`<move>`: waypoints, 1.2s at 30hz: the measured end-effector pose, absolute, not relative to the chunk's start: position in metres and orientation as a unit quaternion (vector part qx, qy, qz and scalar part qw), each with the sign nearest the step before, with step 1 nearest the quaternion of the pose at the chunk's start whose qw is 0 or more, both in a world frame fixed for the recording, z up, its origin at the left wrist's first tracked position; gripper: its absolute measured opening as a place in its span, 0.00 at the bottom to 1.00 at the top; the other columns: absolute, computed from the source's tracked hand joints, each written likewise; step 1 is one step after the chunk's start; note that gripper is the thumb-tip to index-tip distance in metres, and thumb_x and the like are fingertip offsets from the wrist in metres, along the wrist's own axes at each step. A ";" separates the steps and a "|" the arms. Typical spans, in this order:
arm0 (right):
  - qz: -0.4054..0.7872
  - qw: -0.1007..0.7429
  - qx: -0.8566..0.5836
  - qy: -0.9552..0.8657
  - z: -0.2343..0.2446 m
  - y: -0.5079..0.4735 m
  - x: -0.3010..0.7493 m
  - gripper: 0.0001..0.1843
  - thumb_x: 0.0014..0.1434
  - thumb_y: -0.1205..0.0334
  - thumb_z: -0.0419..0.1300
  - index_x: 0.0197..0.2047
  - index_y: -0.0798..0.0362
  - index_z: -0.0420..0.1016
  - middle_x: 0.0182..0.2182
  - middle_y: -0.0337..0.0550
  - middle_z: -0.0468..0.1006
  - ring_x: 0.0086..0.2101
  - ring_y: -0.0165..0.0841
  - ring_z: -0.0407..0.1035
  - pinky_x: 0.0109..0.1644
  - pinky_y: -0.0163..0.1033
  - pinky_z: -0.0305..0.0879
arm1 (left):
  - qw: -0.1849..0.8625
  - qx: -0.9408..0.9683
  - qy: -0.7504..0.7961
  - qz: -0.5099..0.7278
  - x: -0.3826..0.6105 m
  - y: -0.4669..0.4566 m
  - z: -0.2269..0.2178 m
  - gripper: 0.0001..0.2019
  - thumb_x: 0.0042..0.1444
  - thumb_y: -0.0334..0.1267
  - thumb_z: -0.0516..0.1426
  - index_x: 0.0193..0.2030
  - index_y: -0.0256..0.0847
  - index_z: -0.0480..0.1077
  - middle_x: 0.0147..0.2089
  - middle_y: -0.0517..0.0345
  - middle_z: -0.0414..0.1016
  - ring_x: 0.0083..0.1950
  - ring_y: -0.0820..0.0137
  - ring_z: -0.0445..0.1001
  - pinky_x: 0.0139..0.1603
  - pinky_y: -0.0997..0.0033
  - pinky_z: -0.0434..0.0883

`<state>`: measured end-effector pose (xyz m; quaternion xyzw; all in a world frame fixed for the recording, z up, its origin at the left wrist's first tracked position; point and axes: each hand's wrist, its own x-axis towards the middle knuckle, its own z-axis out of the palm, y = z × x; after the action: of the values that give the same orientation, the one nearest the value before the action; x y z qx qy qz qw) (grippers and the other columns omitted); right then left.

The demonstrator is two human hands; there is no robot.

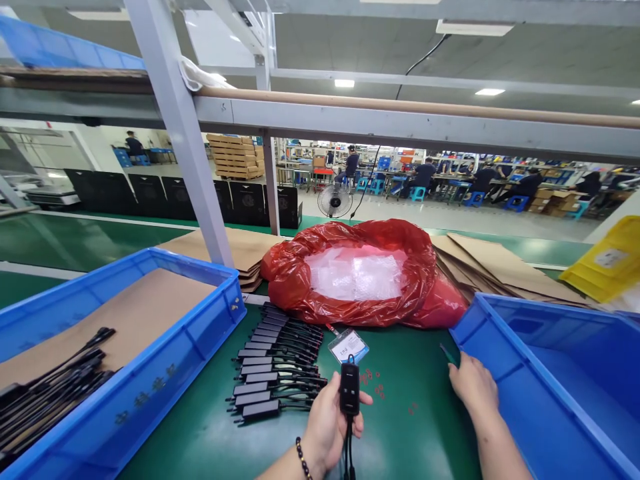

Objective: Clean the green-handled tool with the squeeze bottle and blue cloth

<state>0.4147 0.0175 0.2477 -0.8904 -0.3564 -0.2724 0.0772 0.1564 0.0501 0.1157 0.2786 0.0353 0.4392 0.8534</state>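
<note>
My left hand (327, 423) is closed round a small black adapter (349, 389) with a cable hanging down from it, held upright over the green table (400, 433). My right hand (473, 383) rests on the table beside the right blue bin (505, 363), fingers curled over a thin dark-green object (447, 353) that I cannot name. Several black adapters with cables (275, 370) lie in a row just left of my left hand. A small badge-like card (349, 345) lies beyond the held adapter.
A red plastic bag (300, 283) holding clear packets sits at the back centre. The left blue bin (190, 360) holds cardboard and more black cables. Flat cardboard sheets (500, 267) lie behind. A grey frame post (185, 147) rises at left. Small red bits (375, 383) dot the table. People work far off.
</note>
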 end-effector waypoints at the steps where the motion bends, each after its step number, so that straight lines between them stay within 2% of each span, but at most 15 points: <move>1: -0.264 0.068 -0.893 -0.357 0.245 0.017 0.413 0.26 0.60 0.60 0.43 0.58 0.64 0.55 0.50 0.53 0.61 0.48 0.44 0.58 0.50 0.43 0.55 | 0.858 0.274 0.034 0.433 0.156 0.050 0.116 0.23 0.61 0.49 0.36 0.50 0.29 0.52 0.36 0.43 0.69 0.19 0.74 0.61 0.20 0.75 0.54; 5: -0.253 0.052 -0.892 -0.372 0.235 0.020 0.420 0.24 0.59 0.60 0.43 0.57 0.62 0.59 0.49 0.52 0.63 0.48 0.44 0.58 0.49 0.44 0.55 | 0.873 0.259 0.033 0.412 0.155 0.050 0.117 0.24 0.61 0.49 0.37 0.52 0.29 0.53 0.34 0.47 0.67 0.20 0.75 0.59 0.21 0.75 0.53; 8: -0.248 0.092 -0.871 -0.414 0.229 0.027 0.442 0.24 0.57 0.62 0.46 0.53 0.63 0.65 0.45 0.54 0.65 0.46 0.44 0.60 0.51 0.43 0.55 | 0.882 0.251 0.029 0.398 0.155 0.054 0.115 0.23 0.60 0.50 0.39 0.53 0.33 0.56 0.31 0.53 0.64 0.21 0.77 0.57 0.19 0.76 0.50; 10: -0.266 0.189 -0.825 -0.461 0.228 0.031 0.450 0.25 0.53 0.61 0.46 0.48 0.68 0.68 0.42 0.57 0.66 0.45 0.43 0.60 0.52 0.43 0.54 | 0.886 0.252 0.022 0.389 0.155 0.056 0.113 0.23 0.59 0.51 0.40 0.52 0.35 0.58 0.30 0.55 0.62 0.20 0.78 0.55 0.19 0.77 0.47; 12: -0.254 0.328 -0.757 -0.505 0.231 0.029 0.443 0.28 0.49 0.57 0.46 0.45 0.70 0.68 0.36 0.56 0.68 0.40 0.41 0.63 0.49 0.43 0.58 | 0.889 0.254 0.013 0.382 0.155 0.057 0.111 0.24 0.59 0.53 0.40 0.52 0.36 0.58 0.30 0.56 0.61 0.19 0.79 0.52 0.20 0.77 0.45; 14: -0.159 0.448 -0.695 -0.539 0.238 0.023 0.418 0.31 0.47 0.50 0.46 0.46 0.68 0.66 0.31 0.53 0.68 0.31 0.35 0.63 0.38 0.42 0.62 | 0.892 0.254 0.006 0.373 0.157 0.058 0.110 0.25 0.58 0.54 0.39 0.51 0.35 0.59 0.30 0.56 0.60 0.18 0.80 0.50 0.20 0.77 0.43; 16: -0.016 0.511 -0.644 -0.569 0.245 0.013 0.381 0.35 0.47 0.43 0.48 0.49 0.65 0.60 0.32 0.50 0.67 0.24 0.29 0.60 0.27 0.36 0.60 | 0.894 0.254 0.004 0.369 0.157 0.059 0.109 0.26 0.58 0.55 0.40 0.50 0.35 0.59 0.30 0.56 0.60 0.18 0.81 0.48 0.20 0.77 0.42; 18: 0.070 0.510 -0.611 -0.602 0.249 0.003 0.343 0.37 0.49 0.39 0.50 0.50 0.63 0.56 0.28 0.44 0.64 0.21 0.26 0.58 0.23 0.33 0.57 | 0.897 0.248 0.007 0.365 0.157 0.059 0.109 0.26 0.57 0.55 0.40 0.50 0.34 0.59 0.29 0.56 0.59 0.18 0.81 0.48 0.20 0.78 0.40; 21: 0.107 0.457 -0.598 -0.649 0.239 -0.002 0.304 0.35 0.53 0.37 0.46 0.49 0.60 0.53 0.22 0.37 0.58 0.18 0.24 0.55 0.20 0.30 0.53 | 0.899 0.242 0.012 0.366 0.156 0.059 0.111 0.26 0.58 0.54 0.41 0.49 0.32 0.59 0.29 0.56 0.58 0.18 0.82 0.47 0.20 0.79 0.38; 25: 0.093 0.401 -0.586 -0.698 0.206 0.006 0.291 0.27 0.58 0.41 0.41 0.41 0.60 0.57 0.25 0.42 0.62 0.23 0.24 0.59 0.26 0.31 0.57 | 0.896 0.240 0.020 0.373 0.155 0.057 0.115 0.25 0.58 0.52 0.40 0.49 0.31 0.59 0.29 0.55 0.59 0.18 0.82 0.48 0.20 0.80 0.38; 29: 0.063 0.375 -0.593 -0.710 0.184 0.014 0.291 0.25 0.60 0.44 0.39 0.38 0.59 0.60 0.24 0.41 0.61 0.22 0.24 0.57 0.27 0.31 0.55 | 0.884 0.256 0.029 0.391 0.158 0.055 0.112 0.24 0.59 0.51 0.40 0.49 0.31 0.58 0.30 0.54 0.60 0.19 0.81 0.49 0.19 0.79 0.40; 33: 0.004 0.338 -0.605 -0.721 0.179 0.015 0.286 0.24 0.61 0.46 0.38 0.34 0.58 0.62 0.25 0.42 0.62 0.26 0.25 0.58 0.32 0.32 0.55 | 0.869 0.284 0.014 0.405 0.161 0.057 0.105 0.26 0.54 0.54 0.47 0.48 0.32 0.59 0.32 0.54 0.61 0.20 0.81 0.51 0.19 0.78 0.42; 36: 0.010 0.330 -0.608 -0.722 0.178 0.016 0.285 0.24 0.62 0.47 0.37 0.35 0.58 0.62 0.26 0.42 0.62 0.27 0.25 0.58 0.34 0.33 0.55 | 0.864 0.295 0.017 0.407 0.161 0.058 0.104 0.27 0.52 0.56 0.49 0.47 0.32 0.59 0.32 0.54 0.61 0.20 0.81 0.52 0.19 0.78 0.43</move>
<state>0.2846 0.0161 0.1779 -0.6076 -0.7221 0.0097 0.3305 0.1614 0.0584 0.1037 0.2950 0.0167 0.4073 0.8642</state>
